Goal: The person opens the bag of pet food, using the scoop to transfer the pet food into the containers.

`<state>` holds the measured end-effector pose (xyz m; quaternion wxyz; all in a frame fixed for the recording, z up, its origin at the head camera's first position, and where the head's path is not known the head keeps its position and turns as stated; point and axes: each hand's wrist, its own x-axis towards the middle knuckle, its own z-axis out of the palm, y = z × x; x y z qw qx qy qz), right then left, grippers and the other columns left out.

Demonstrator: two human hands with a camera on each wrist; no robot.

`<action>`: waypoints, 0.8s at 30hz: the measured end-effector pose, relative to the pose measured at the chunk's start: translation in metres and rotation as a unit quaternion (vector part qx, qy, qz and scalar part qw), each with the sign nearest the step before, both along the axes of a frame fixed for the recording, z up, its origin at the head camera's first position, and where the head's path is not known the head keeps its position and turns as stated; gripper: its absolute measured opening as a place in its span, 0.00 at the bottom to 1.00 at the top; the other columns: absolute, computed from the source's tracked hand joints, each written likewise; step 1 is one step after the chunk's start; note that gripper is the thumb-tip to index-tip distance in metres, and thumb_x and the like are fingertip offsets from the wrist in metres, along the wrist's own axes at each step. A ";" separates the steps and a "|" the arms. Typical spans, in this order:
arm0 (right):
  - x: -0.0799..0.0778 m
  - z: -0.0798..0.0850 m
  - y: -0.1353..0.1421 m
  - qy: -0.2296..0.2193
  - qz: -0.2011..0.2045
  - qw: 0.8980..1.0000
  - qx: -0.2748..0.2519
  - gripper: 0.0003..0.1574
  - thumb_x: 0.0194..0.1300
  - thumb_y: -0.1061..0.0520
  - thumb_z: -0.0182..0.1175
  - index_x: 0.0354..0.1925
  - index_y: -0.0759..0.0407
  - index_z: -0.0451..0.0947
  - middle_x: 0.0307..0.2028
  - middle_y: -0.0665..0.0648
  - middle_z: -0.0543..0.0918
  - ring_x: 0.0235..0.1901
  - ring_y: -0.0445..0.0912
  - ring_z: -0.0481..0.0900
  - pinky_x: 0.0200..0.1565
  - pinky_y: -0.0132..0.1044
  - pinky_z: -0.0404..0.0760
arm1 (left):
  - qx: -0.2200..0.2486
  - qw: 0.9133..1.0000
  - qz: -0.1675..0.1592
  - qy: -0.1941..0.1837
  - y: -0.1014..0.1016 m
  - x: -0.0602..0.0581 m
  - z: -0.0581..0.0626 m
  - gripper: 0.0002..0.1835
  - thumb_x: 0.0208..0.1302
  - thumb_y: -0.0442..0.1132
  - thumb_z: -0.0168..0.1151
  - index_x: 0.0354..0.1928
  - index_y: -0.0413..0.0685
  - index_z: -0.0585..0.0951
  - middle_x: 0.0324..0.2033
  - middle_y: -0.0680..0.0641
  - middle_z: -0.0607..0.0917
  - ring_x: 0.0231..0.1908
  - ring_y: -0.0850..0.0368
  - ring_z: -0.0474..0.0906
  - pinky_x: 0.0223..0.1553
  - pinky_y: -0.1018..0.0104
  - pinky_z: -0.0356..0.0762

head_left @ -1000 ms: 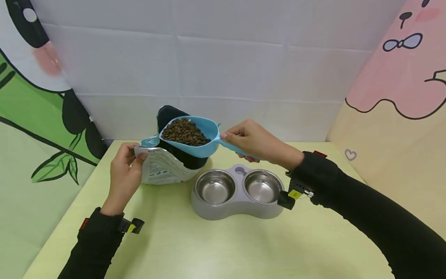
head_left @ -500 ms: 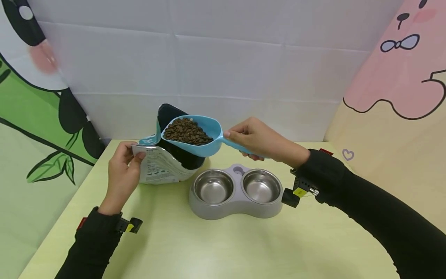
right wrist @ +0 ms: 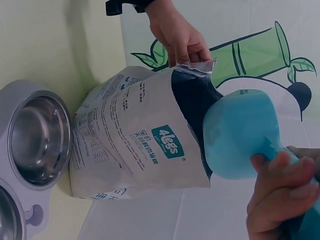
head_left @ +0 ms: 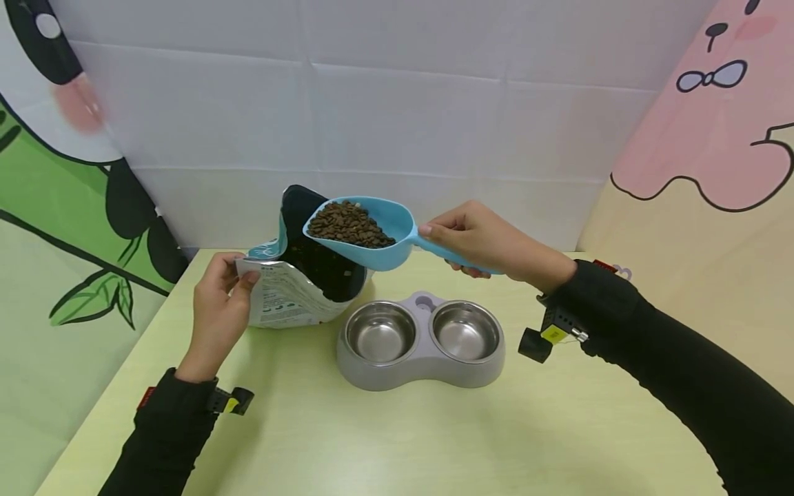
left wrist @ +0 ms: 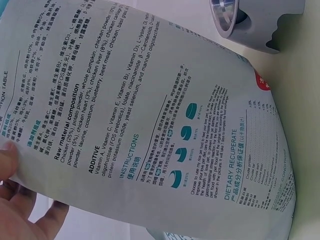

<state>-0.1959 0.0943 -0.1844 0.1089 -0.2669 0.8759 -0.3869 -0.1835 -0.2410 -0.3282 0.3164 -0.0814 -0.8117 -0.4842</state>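
My right hand (head_left: 480,238) grips the handle of a light blue scoop (head_left: 387,258). Brown pet kibble (head_left: 350,226) is heaped toward the scoop's front end. The scoop is held level over the right side of an open pet food bag (head_left: 285,296), whose dark inside shows below it. With thumb and fingers, my left hand (head_left: 223,303) pinches the bag's left top edge. Printed text covers the bag's face in the left wrist view, and a teal label (right wrist: 168,141) shows in the right wrist view. Just right of the bag stands a grey double bowl feeder (head_left: 422,368) with two metal bowls.
Both bowls, the left bowl (head_left: 381,334) and the right bowl (head_left: 466,332), have bare shiny bottoms. The pale yellow table (head_left: 397,441) ends at a white wall covering (head_left: 403,124) behind. Cartoon-printed panels stand on either side.
The scoop of kibble has moved right and slightly up with my right hand, showing more of the bag's dark opening. My left hand keeps hold of the bag's edge.
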 end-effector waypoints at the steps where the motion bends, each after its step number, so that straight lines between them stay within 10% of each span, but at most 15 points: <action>1: -0.001 0.001 0.002 -0.001 -0.001 1.000 0.000 0.14 0.66 0.46 0.51 0.42 0.48 0.79 0.18 0.62 0.70 0.13 0.50 0.63 0.13 0.35 0.63 | 0.001 1.000 -0.001 0.000 0.000 0.000 0.000 0.11 0.62 0.29 0.52 0.46 0.39 0.68 0.45 0.45 0.77 0.49 0.55 0.71 0.54 0.52 0.70; 24: -0.005 0.008 0.050 0.004 -0.069 0.998 0.010 0.20 0.66 0.43 0.49 0.46 0.53 0.77 0.18 0.60 0.69 0.12 0.48 0.63 0.13 0.35 0.63 | -0.003 1.000 0.000 -0.005 -0.001 0.000 -0.001 0.11 0.62 0.29 0.52 0.46 0.39 0.68 0.45 0.45 0.76 0.48 0.54 0.71 0.54 0.52 0.70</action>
